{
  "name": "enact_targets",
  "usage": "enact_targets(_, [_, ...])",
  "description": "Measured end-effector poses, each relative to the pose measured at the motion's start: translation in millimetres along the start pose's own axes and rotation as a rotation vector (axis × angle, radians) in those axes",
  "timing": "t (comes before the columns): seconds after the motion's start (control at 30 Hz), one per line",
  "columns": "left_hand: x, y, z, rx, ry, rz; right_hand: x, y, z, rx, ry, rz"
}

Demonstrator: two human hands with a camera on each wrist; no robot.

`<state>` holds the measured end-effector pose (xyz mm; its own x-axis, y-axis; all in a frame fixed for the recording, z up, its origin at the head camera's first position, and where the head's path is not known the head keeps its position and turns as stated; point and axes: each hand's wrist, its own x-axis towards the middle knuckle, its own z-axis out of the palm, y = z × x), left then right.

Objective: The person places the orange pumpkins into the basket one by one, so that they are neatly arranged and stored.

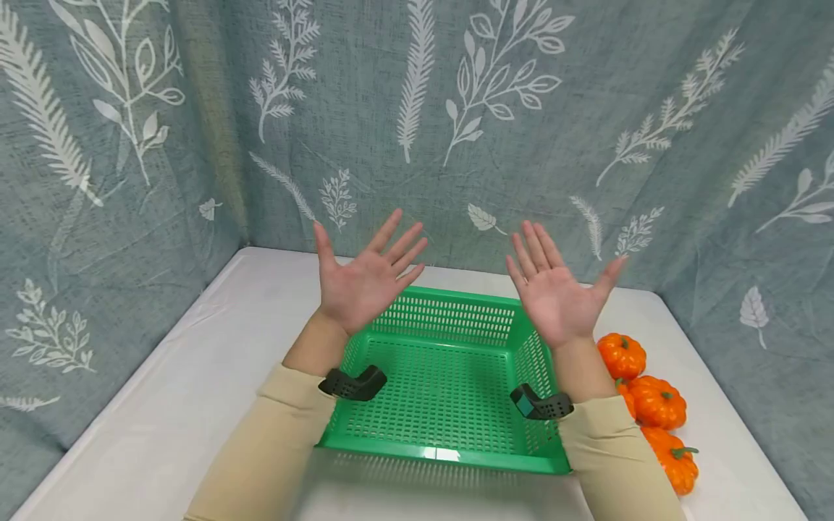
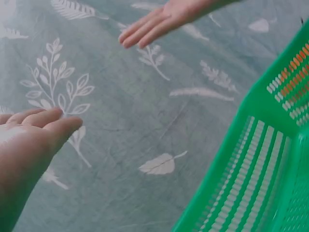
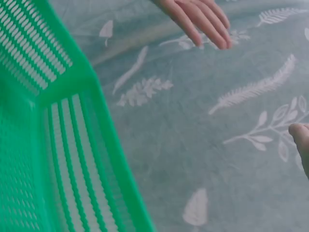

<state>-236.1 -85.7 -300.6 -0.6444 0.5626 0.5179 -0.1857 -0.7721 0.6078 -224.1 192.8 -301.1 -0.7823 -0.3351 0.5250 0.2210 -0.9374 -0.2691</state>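
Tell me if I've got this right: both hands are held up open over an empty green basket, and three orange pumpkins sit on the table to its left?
Not quite. The pumpkins sit to the right of the green basket, beside the right hand's arm, as the head view shows. The rest holds: the left hand and right hand are raised open, and the basket is empty.

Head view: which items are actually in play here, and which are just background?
In play:
left hand, open, palm up, holding nothing
right hand, open, palm up, holding nothing
green basket, below both hands
three orange pumpkins, right of the basket

Just there:
white table
leaf-print curtain
wrist straps
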Motion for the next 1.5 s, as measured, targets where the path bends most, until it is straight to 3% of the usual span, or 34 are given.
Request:
enact_targets(0.13, [-6.5,13.5,5.0,0.238,-0.014,-0.051,-7.0,-17.0,6.2,-0.188,-0.059,0.036])
enact_targets(0.3, [-18.9,32.0,6.0,0.475,-0.012,-0.125,-26.0,-44.0,9.3,-0.560,-0.070,0.065])
enact_targets(0.4, [-29.3,42.8,3.6,0.580,0.005,-0.167,-40.7,-57.8,8.8,-0.754,-0.055,0.078])
enact_targets(0.53, [-45.4,55.3,-3.8,0.673,0.033,-0.196,-60.1,-68.3,9.0,-0.936,-0.007,0.086])
enact_targets(0.63, [-57.7,61.3,-10.6,0.702,0.057,-0.212,-75.5,-72.1,7.7,-1.019,0.036,0.100])
enact_targets(0.87, [-85.9,56.4,-24.5,0.828,0.223,-0.308,-117.2,-73.2,-6.3,-1.190,0.072,0.072])
enact_targets(1.07, [-105.9,52.4,-37.7,0.863,0.278,-0.317,-145.9,-70.6,-16.3,-1.436,0.140,0.161])
enact_targets(1.3, [-119.1,40.4,-50.9,0.909,0.305,-0.366,-170.5,-70.2,-26.5,-1.452,0.163,0.185])
enact_targets(1.5, [-123.9,21.4,-52.5,0.983,0.373,-0.432,-185.3,-61.8,-31.1,-1.497,0.232,0.253])
